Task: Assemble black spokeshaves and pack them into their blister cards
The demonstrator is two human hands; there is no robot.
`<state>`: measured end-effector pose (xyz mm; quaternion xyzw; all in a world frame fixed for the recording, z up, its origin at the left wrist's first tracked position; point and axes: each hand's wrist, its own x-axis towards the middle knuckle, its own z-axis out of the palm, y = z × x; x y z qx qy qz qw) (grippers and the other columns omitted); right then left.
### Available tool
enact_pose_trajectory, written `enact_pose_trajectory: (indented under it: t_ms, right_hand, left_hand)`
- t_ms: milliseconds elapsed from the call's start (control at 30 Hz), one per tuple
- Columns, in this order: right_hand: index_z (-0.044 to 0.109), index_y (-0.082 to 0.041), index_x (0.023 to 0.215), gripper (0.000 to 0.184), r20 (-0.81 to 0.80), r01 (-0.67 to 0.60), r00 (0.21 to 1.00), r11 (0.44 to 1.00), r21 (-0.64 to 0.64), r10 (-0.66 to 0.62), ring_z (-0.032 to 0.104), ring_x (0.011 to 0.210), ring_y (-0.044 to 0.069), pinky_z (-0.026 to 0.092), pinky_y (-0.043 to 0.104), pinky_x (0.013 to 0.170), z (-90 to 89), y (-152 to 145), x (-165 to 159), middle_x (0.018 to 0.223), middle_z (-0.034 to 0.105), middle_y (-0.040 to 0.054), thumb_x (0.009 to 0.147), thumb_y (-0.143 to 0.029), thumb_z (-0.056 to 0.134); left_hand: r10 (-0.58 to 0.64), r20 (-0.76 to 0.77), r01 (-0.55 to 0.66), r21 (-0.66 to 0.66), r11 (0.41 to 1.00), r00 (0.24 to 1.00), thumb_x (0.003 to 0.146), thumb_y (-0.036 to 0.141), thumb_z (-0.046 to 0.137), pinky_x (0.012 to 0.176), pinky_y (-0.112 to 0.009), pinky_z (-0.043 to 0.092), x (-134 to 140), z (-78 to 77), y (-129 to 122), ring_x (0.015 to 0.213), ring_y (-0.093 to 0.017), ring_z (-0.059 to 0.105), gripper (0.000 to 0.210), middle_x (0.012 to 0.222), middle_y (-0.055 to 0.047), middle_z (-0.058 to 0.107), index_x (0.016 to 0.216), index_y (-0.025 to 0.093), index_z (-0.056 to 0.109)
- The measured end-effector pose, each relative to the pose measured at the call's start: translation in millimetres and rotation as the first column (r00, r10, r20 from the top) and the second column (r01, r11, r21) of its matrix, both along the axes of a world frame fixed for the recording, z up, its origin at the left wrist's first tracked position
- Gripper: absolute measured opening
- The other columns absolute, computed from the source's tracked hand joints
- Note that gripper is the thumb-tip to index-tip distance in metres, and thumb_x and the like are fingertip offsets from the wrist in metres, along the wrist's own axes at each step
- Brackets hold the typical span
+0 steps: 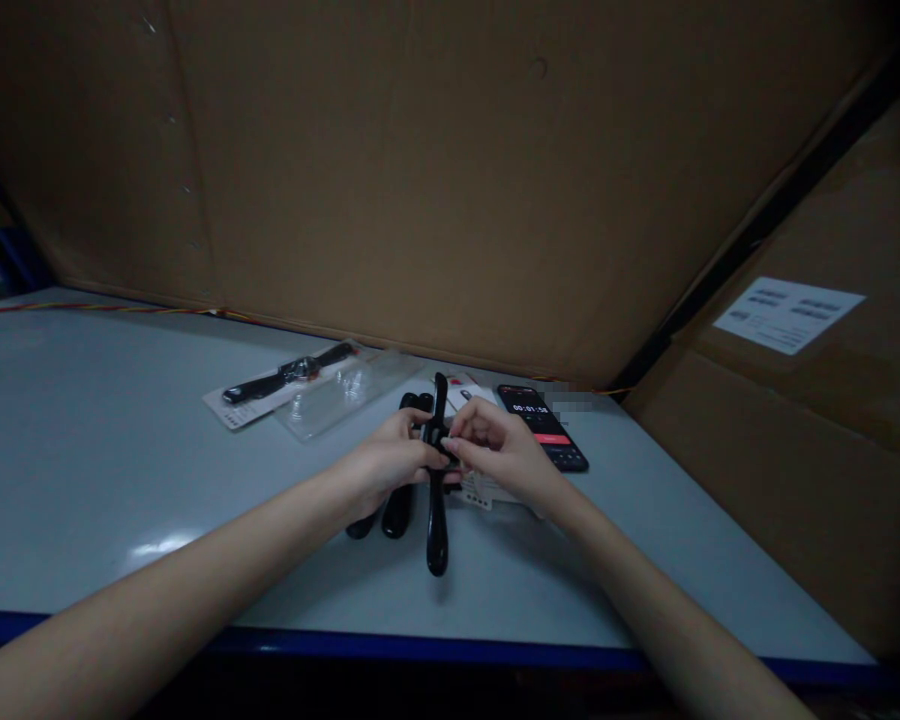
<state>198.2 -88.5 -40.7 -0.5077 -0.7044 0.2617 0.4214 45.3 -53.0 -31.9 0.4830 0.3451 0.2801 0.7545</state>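
Observation:
My left hand grips a long black two-armed piece by its middle, thumb on the near face. Glossy and rounded at both ends, it stands roughly lengthwise to me, tilted above the table. My right hand pinches at the same middle part with thumb and forefinger; whatever small thing is between those fingertips is too small to make out. Behind and left of the piece lie more black rounded pieces, partly hidden by my left hand. Printed card packaging shows under my right hand.
A similar black piece lies on a white card at the left, beside clear plastic packaging. A phone showing a timer lies right of my hands. Cardboard walls stand behind and right of the table; a twisted wire runs along the back.

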Motion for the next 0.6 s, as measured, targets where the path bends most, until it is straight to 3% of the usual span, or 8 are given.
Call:
enact_pose_trajectory:
  t_ms: [167, 300, 467, 600]
  right_hand:
    - [0.043, -0.021, 0.077, 0.014, -0.144, -0.014, 0.99, 0.996, -0.093, 0.0, 0.047, 0.04, 0.008, 0.036, 0.019, 0.038, -2.0, -0.6, -4.8, 0.051, 0.049, -0.007, 0.075, -0.026, 0.056]
    - [0.047, -0.02, 0.08, 0.013, -0.112, -0.006, 0.994, 0.998, -0.069, -0.002, 0.046, 0.04, 0.008, 0.035, 0.02, 0.039, -1.5, -1.5, -8.0, 0.049, 0.048, -0.0072, 0.076, -0.028, 0.056]
    - [0.052, -0.018, 0.073, 0.015, 0.088, 0.076, 0.992, 0.992, 0.099, -0.085, 0.047, 0.048, 0.009, 0.035, 0.021, 0.045, -2.1, -0.5, -5.2, 0.056, 0.051, -0.0036, 0.076, -0.032, 0.058]
    - [0.049, -0.019, 0.068, 0.017, 0.24, 0.063, 0.963, 0.965, 0.254, -0.126, 0.043, 0.05, 0.009, 0.033, 0.022, 0.047, -0.5, -1.5, -3.8, 0.056, 0.049, -0.0032, 0.08, -0.031, 0.054]
  left_hand:
    - [-0.01, -0.061, 0.012, 0.027, 1.0, 0.998, 0.061, -0.002, 0.058, 0.072, -0.037, 0.051, -0.2, -0.5, -0.9, 0.068, -0.017, 0.063, 0.059, 0.081, -0.002, 0.056, 0.114, 0.015, 0.037]
    - [0.008, -0.07, -0.004, 0.057, 0.998, 0.998, 0.058, -0.001, 0.059, 0.073, -0.036, 0.05, -0.7, -3.8, 1.1, 0.071, -0.018, 0.063, 0.058, 0.084, -0.002, 0.055, 0.11, 0.016, 0.039]
    - [0.019, -0.058, -0.015, 0.072, 0.997, 0.998, 0.059, -0.001, 0.058, 0.075, -0.036, 0.049, -1.8, -3.6, 3.8, 0.073, -0.017, 0.062, 0.054, 0.087, -0.004, 0.055, 0.108, 0.015, 0.041]
    - [-0.003, -0.007, 0.003, 0.048, 0.999, 1.0, 0.06, -0.003, 0.057, 0.076, -0.038, 0.049, -2.1, -2.1, 4.2, 0.071, -0.017, 0.063, 0.052, 0.087, -0.006, 0.057, 0.106, 0.014, 0.041]
